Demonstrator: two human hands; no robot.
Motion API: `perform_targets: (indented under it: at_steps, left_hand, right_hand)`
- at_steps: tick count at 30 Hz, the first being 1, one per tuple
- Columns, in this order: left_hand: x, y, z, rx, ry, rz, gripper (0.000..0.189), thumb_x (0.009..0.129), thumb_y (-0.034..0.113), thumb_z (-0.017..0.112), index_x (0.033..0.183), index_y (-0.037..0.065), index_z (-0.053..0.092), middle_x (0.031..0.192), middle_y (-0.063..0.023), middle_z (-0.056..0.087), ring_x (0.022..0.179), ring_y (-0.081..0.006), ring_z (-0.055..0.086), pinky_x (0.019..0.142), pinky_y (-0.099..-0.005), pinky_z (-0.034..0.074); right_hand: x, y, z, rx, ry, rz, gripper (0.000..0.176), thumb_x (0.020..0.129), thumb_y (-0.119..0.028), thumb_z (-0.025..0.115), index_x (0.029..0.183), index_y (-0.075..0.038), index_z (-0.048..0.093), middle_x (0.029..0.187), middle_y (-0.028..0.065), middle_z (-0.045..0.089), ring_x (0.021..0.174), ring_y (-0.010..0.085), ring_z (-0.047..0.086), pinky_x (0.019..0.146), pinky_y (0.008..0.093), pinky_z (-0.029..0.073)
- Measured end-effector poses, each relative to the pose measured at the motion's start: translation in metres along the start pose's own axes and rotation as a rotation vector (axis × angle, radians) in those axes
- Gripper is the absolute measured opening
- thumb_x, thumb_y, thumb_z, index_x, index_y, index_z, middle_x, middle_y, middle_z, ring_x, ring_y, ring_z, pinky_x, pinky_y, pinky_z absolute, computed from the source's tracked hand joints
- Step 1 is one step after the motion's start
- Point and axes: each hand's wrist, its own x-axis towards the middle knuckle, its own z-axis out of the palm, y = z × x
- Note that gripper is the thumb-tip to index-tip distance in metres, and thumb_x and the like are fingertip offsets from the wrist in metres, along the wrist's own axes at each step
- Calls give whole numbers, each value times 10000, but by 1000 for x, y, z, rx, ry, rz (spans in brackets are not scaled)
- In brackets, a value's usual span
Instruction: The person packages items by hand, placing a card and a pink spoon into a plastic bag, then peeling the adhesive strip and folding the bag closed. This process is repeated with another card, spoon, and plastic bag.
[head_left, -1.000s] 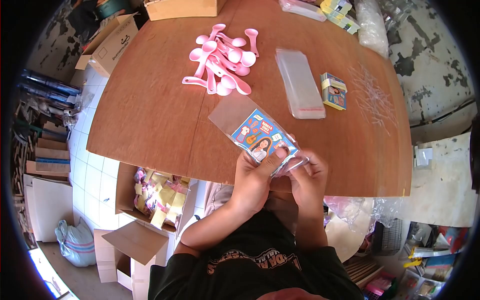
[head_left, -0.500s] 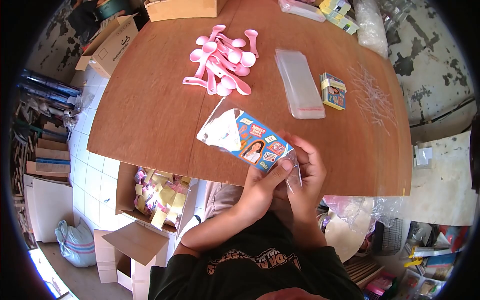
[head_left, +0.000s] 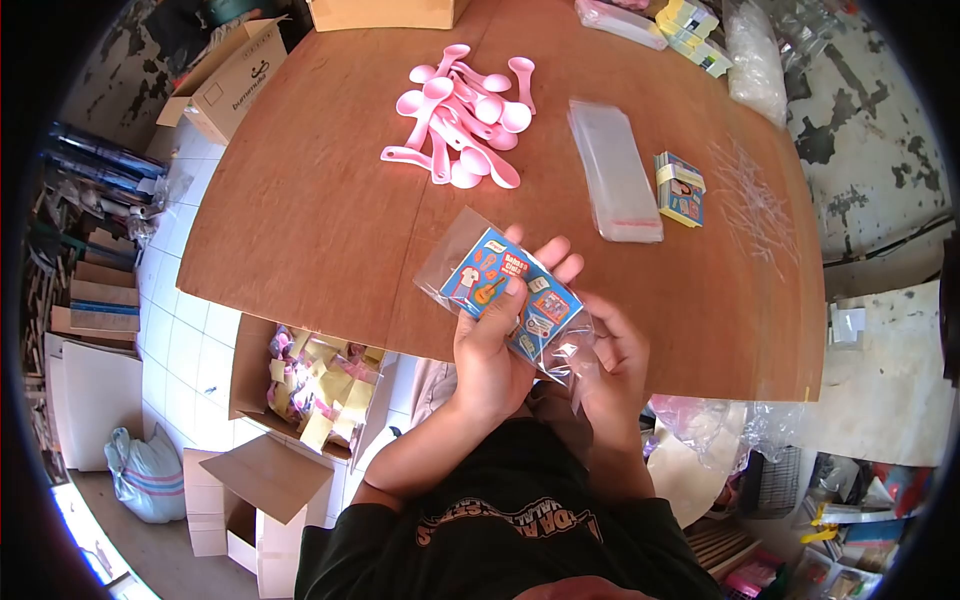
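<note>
One bagged card (head_left: pixel 535 300): left hand (head_left: pixel 487 355) grips middle, right hand (head_left: pixel 612 362) lower end

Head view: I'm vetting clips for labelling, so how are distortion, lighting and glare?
Head view: heavy fisheye bows the table edges, with a black vignette around; head view light is bright and even, no hard shadows on it; head view shows faint sheen on the clear sleeve in the left hand.

a small packing workshop: a wooden table (head_left: pixel 300 230) with heaped pink spoons (head_left: pixel 465 115), a stack of clear bags (head_left: pixel 615 170), card packs (head_left: pixel 680 188), and cartons (head_left: pixel 305 385) of finished packets on a tiled floor (head_left: pixel 185 340).
</note>
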Motion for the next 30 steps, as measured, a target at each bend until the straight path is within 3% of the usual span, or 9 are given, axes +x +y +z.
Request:
perform_targets:
  at_steps: [7, 9, 14, 18, 21, 23, 25, 27, 30]
  left_hand:
    - [-1, 4, -8, -44, -21, -78, 508, 916, 183, 508, 1363, 38, 316, 1227, -216, 546, 1128, -318, 561, 943, -423, 464]
    - [-2, 4, -10, -22, -61, -119, 508, 906, 180, 521, 1349, 23, 329, 1201, -214, 563, 1119, -319, 566, 946, -420, 462]
    - [-4, -2, -16, 47, -66, -181, 504, 876, 123, 540, 1327, -13, 361, 1181, -203, 589, 1124, -293, 554, 1019, -409, 375]
    - [-1, -1, -20, 1, -121, -186, 528, 892, 121, 528, 1372, 9, 338, 1232, -192, 563, 1154, -268, 535, 991, -396, 401]
    - [4, 5, -14, -171, -148, -90, 617, 865, 128, 551, 1412, 49, 276, 1296, -207, 505, 1183, -306, 513, 1003, -426, 389]
    - [8, 7, -18, -230, -151, 78, 671, 848, 139, 566, 1429, 77, 236, 1319, -213, 469, 1183, -340, 510, 991, -443, 406]
    - [8, 11, -26, -185, -194, 15, 616, 862, 130, 554, 1404, 56, 270, 1131, -190, 586, 1093, -308, 576, 923, -420, 460]
    - [6, 8, -24, -151, -195, -16, 556, 876, 109, 535, 1375, 26, 304, 1040, -171, 621, 1025, -283, 604, 904, -400, 465]
    - [5, 6, -22, -161, -195, -53, 483, 885, 93, 523, 1332, 3, 363, 1012, -159, 628, 991, -268, 609, 892, -386, 467]
  right_hand:
    - [-4, 7, -9, -63, -14, 218, 196, 864, 46, 572, 1056, 78, 543, 954, 131, 644, 860, 131, 629, 770, 256, 505]
    - [-2, 15, -5, -46, 32, 95, 153, 852, 59, 583, 991, 53, 519, 944, 130, 642, 856, 120, 623, 744, 243, 504]
    - [1, 15, 6, 26, 97, 44, 212, 819, 91, 608, 936, 3, 456, 913, 122, 638, 857, 115, 618, 738, 230, 500]
    - [3, 11, 10, -30, 109, 20, 269, 801, 106, 621, 938, -19, 426, 894, 117, 630, 838, 111, 619, 708, 219, 501]
    - [3, 5, 8, -59, 21, 44, 299, 801, 104, 624, 969, -20, 411, 900, 124, 624, 795, 102, 615, 656, 211, 498]
    - [4, 2, 7, -50, 14, 51, 309, 800, 104, 627, 975, -22, 406, 900, 124, 622, 774, 96, 610, 637, 209, 492]
    - [4, 0, 9, -39, 4, 59, 318, 799, 105, 629, 981, -23, 401, 901, 123, 621, 753, 90, 606, 618, 207, 487]
    - [3, 0, 11, -20, 13, 63, 316, 801, 106, 628, 977, -26, 401, 913, 126, 620, 760, 87, 602, 611, 203, 480]
    - [3, 6, 9, 14, 16, 43, 324, 794, 121, 622, 966, -29, 391, 947, 137, 611, 821, 91, 602, 649, 206, 491]
